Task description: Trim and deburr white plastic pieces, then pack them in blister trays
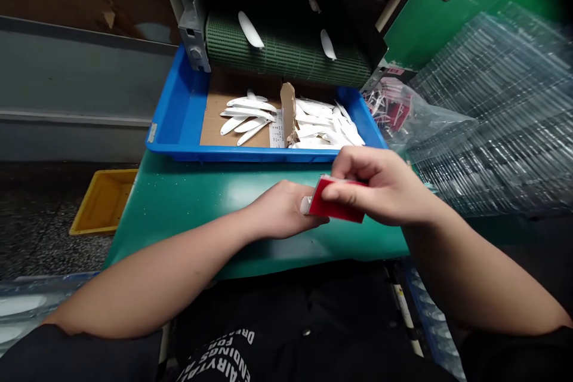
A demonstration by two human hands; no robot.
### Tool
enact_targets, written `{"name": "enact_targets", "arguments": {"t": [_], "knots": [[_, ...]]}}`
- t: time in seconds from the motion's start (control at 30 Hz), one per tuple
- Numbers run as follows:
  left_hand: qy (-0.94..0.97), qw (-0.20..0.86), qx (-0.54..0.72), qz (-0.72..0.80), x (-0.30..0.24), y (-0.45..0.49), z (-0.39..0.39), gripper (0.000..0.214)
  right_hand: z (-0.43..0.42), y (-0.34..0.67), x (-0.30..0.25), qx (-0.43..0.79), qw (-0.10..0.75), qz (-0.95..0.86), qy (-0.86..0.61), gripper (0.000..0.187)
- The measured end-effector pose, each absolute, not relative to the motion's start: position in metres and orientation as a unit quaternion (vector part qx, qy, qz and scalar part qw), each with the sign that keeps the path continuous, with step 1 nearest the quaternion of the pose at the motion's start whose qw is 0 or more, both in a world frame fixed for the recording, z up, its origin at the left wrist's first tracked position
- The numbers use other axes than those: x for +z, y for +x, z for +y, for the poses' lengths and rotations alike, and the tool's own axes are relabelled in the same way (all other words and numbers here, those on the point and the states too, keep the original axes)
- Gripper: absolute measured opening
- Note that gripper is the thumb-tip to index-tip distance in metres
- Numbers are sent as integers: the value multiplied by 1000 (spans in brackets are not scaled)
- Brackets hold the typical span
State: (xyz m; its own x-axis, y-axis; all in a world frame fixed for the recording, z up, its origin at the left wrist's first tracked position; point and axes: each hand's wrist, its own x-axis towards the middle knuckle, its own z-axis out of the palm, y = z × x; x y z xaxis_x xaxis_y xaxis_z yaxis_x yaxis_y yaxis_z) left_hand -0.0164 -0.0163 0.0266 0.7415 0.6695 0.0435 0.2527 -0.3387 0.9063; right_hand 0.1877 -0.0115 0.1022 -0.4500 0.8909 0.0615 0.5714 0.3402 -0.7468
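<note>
**Both hands meet over a red piece at the near edge of the green table**

Head view: my right hand [380, 185] pinches a small red piece [336, 207], with the thumb underneath and the fingers folded over its top, so those fingers are closed tight on it. My left hand [280, 210] is curled in from the left, and its fingers are closed on a white piece [305, 204]. Only the rounded tip of that piece shows, pressed against the left end of the red piece. I cannot tell how far the white piece goes inside. Both hands hover just above the green table [192, 191], near its front edge and a little right of centre.

Just beyond my hands sits a blue tray [176, 116] lined with cardboard [213, 125]. An upright cardboard divider [289, 112] splits it in two. White oval parts [248, 113] lie loose on the left of the divider, and a thicker heap lies on the right. Farther back, a green conveyor belt [286, 54] ends over the tray, with more white ovals [249, 30] riding on it.

To the right of the tray lies a clear bag [425, 122] with red items inside. Beyond it are stacks of clear plastic trays [505, 107]. On the floor to the left, a yellow bin [102, 200] stands beside the table.
</note>
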Motion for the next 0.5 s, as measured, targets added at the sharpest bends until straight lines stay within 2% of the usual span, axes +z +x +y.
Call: {"name": "enact_targets", "arguments": {"t": [0.07,0.13,0.2,0.27,0.33,0.4,0.5], "knots": [[796,490,212,285,26,-16,-17,17,-10,188,102,313,220,-794,-472,37],[803,494,216,255,26,-17,-17,15,-8,189,101,247,266,-769,-526,39],[808,484,219,254,26,-17,-16,13,-8,190,100,293,291,-748,-519,40],[810,469,221,276,26,-17,-16,12,-8,192,97,376,257,-757,-469,42],[816,459,222,271,26,-17,-16,11,-5,194,91,346,240,-774,-472,43],[816,468,228,252,28,-18,-16,13,1,198,83,249,297,-751,-534,43],[780,513,248,259,29,-19,-14,23,11,209,72,235,398,-673,-577,43]]}}
